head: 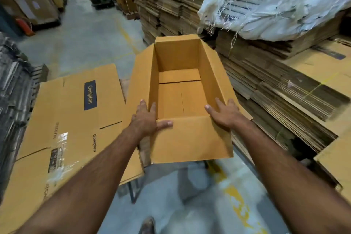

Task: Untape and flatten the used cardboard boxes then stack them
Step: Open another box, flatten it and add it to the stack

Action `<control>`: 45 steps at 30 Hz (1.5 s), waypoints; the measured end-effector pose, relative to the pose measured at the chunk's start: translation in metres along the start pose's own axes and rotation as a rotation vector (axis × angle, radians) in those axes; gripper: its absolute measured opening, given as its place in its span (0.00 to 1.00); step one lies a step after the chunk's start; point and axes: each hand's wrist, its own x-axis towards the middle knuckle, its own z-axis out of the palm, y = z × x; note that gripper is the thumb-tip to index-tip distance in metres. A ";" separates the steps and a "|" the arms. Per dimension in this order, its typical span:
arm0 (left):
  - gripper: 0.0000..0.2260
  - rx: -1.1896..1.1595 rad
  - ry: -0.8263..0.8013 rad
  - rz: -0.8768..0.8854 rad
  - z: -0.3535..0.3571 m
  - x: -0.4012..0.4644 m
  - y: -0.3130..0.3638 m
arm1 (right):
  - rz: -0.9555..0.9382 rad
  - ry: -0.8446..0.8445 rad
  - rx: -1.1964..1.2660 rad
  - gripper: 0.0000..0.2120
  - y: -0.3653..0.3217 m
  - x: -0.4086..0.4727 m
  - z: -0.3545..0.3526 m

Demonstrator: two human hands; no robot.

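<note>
An open yellow-brown cardboard box [178,59] is in the centre, its top flaps folded outward and its bottom flaps closed. My left hand [146,118] lies spread over the box's near-left corner, fingers on the left flap and thumb on the near flap. On the near-right corner my right hand [226,114] lies spread, fingers on the right flap and thumb over the inner edge. Left of the box, a flattened "Crompton" box [72,112] with clear tape on it lies on a low stand.
Tall stacks of flattened cardboard [284,91] line the right side, with a white woven sack [284,2] on top. A dark stack [13,85] stands at the left. Grey floor with yellow marking [239,207] runs below, and my foot [148,224] shows.
</note>
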 end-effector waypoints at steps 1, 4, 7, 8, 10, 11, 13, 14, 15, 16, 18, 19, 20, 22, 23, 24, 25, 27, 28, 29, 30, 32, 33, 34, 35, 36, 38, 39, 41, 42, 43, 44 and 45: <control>0.55 -0.028 -0.001 0.015 0.001 0.000 -0.001 | -0.013 -0.038 0.055 0.43 0.000 -0.001 0.002; 0.52 -0.075 0.041 0.003 0.006 0.002 0.002 | -0.032 -0.132 0.101 0.49 0.004 0.003 -0.003; 0.48 0.077 0.114 -0.087 0.005 -0.001 0.016 | -0.091 -0.287 0.164 0.58 0.020 0.012 -0.011; 0.45 0.140 0.147 -0.073 0.007 -0.004 0.022 | -0.113 -0.294 0.141 0.59 0.026 0.015 -0.010; 0.36 0.258 0.210 0.046 0.017 -0.013 0.038 | -0.137 -0.212 0.051 0.59 0.030 0.017 -0.002; 0.32 0.283 0.233 0.097 0.026 -0.019 0.046 | -0.141 -0.147 0.016 0.58 0.029 0.017 0.002; 0.27 0.242 0.281 0.079 0.038 -0.029 0.060 | -0.139 -0.065 0.003 0.56 0.025 0.014 0.009; 0.25 0.207 0.298 0.048 0.039 -0.031 0.065 | -0.135 -0.054 0.008 0.55 0.024 0.013 0.011; 0.23 0.187 0.307 0.030 0.040 -0.033 0.067 | -0.133 -0.051 0.006 0.55 0.025 0.011 0.011; 0.23 0.180 0.314 0.032 0.039 -0.034 0.069 | -0.134 -0.052 0.001 0.56 0.026 0.011 0.011; 0.27 0.204 0.308 0.125 0.040 -0.038 0.073 | -0.147 -0.056 0.002 0.57 0.027 0.009 0.010; 0.29 0.223 0.309 0.200 0.042 -0.040 0.076 | -0.158 -0.061 0.010 0.57 0.026 0.006 0.009; 0.28 0.226 0.321 0.260 0.046 -0.042 0.080 | -0.162 -0.066 0.023 0.57 0.025 0.005 0.008; 0.25 0.179 0.355 0.261 0.047 -0.041 0.089 | -0.156 -0.063 0.075 0.58 0.025 0.002 0.009; 0.24 0.152 0.348 0.217 0.045 -0.039 0.094 | -0.144 -0.049 0.123 0.58 0.027 0.001 0.012; 0.24 0.151 0.313 0.170 0.042 -0.036 0.098 | -0.121 -0.022 0.181 0.56 0.028 0.000 0.014; 0.22 0.158 0.264 0.132 0.038 -0.033 0.101 | -0.097 0.012 0.215 0.52 0.030 -0.001 0.016; 0.20 0.151 0.191 0.092 0.030 -0.028 0.106 | -0.070 0.069 0.149 0.41 0.033 -0.004 0.017; 0.18 0.130 0.175 0.086 0.027 -0.027 0.108 | -0.061 0.077 0.085 0.37 0.034 -0.005 0.016; 0.17 0.102 0.171 0.086 0.027 -0.026 0.109 | -0.054 0.076 0.035 0.33 0.034 -0.007 0.013; 0.16 0.072 0.180 0.085 0.028 -0.025 0.111 | -0.044 0.066 0.008 0.29 0.034 -0.009 0.011; 0.14 0.012 0.229 0.074 0.032 -0.025 0.111 | -0.030 0.059 -0.001 0.25 0.036 -0.013 0.008; 0.14 -0.024 0.258 0.068 0.035 -0.024 0.110 | -0.025 0.057 0.012 0.24 0.038 -0.016 0.008; 0.14 -0.063 0.282 0.068 0.037 -0.023 0.110 | -0.018 0.054 0.036 0.26 0.041 -0.018 0.009; 0.14 -0.097 0.299 0.071 0.039 -0.022 0.109 | -0.004 0.048 0.068 0.29 0.043 -0.022 0.012; 0.14 -0.127 0.312 0.074 0.040 -0.022 0.108 | 0.017 0.046 0.107 0.33 0.045 -0.025 0.016; 0.13 -0.173 0.336 0.079 0.042 -0.023 0.108 | 0.078 0.072 0.195 0.39 0.049 -0.030 0.025; 0.13 -0.192 0.347 0.079 0.041 -0.024 0.109 | 0.112 0.098 0.245 0.41 0.049 -0.032 0.028; 0.11 -0.244 0.376 0.088 0.040 -0.027 0.108 | 0.177 0.126 0.342 0.46 0.049 -0.035 0.030; 0.11 -0.271 0.388 0.098 0.038 -0.028 0.107 | 0.211 0.128 0.387 0.49 0.049 -0.036 0.029; 0.10 -0.292 0.401 0.109 0.035 -0.029 0.106 | 0.244 0.131 0.434 0.53 0.048 -0.038 0.027; 0.10 -0.311 0.418 0.120 0.031 -0.030 0.106 | 0.266 0.139 0.480 0.56 0.047 -0.038 0.025; 0.10 -0.333 0.435 0.125 0.026 -0.030 0.105 | 0.282 0.149 0.519 0.57 0.047 -0.038 0.023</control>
